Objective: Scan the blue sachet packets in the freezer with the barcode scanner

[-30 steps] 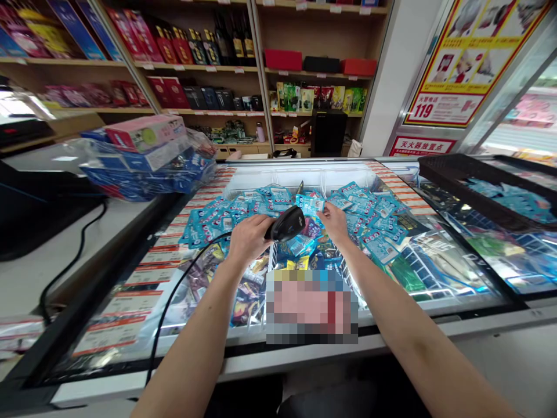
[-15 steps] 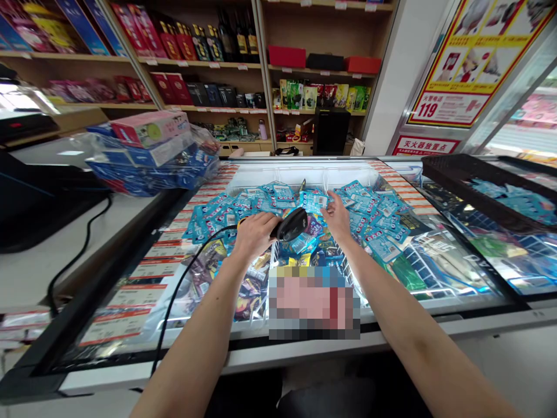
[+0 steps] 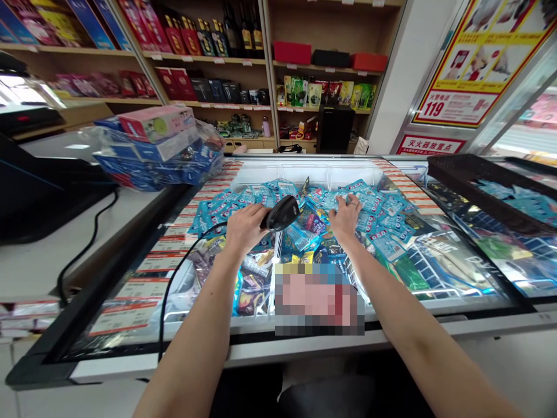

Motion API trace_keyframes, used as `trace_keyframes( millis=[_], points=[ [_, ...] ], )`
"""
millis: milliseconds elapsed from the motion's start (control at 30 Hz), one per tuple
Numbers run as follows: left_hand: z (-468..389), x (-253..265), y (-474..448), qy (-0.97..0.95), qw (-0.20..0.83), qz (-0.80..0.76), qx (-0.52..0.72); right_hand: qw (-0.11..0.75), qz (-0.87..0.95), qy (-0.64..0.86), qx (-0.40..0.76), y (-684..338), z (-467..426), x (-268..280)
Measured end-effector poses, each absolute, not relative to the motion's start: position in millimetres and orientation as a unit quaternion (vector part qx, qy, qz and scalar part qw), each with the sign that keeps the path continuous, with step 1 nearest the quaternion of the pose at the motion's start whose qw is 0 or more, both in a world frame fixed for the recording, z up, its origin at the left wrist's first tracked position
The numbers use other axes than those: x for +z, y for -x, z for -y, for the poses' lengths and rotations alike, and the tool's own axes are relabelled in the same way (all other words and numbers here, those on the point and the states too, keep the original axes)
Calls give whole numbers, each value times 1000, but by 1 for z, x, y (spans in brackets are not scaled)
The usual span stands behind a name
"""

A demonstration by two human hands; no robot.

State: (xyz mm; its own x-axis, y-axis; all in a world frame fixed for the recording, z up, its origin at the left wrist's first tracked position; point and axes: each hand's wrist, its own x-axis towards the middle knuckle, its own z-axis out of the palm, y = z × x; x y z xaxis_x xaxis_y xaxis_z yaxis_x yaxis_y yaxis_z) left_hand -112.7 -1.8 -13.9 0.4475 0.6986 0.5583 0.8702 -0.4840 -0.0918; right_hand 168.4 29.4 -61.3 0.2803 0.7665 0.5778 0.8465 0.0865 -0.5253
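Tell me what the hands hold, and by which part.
The left hand holds the scanner by its handle. The right hand is at the blue packets; any hold there is unclear.

White pillar [image 3: 411,69] ahead of me. Wooden shelving [image 3: 296,23] left of pillar; red-edged poster [image 3: 483,75] right of pillar; red sign [image 3: 430,143] low beside pillar. Pale counter [image 3: 35,273] well left of pillar.

The place is a shop, prob. a small supermkt.: wall shelves [image 3: 333,24] w/ price tags [image 3: 247,62] carry bottles [image 3: 246,35], boxes [image 3: 292,53] & snack bags [image 3: 314,95]; in front stands a chest freezer [image 3: 130,364] w/ pckgd. goods [image 3: 252,299] & a barcode scanner [image 3: 282,213].
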Motion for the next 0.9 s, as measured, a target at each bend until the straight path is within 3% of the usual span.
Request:
trace_keyframes(
  millis=[200, 433, 667, 900],
  points=[
    [1, -15, 125, 803, 198, 504, -251, 389, 662, 637, -66, -165, -23, -56],
    [4, -11, 131, 760, 202, 554, -273, 292, 872, 392, 23, -154, -19, -52],
    [2, -11, 143, 723, 212, 588, -295, 251, 898, 357, 52, -133, -11, -40],
    [2, -12, 149, 695, 199, 614, -318, 194, 955, 209, 77, -92, 6, -24]
  ],
)
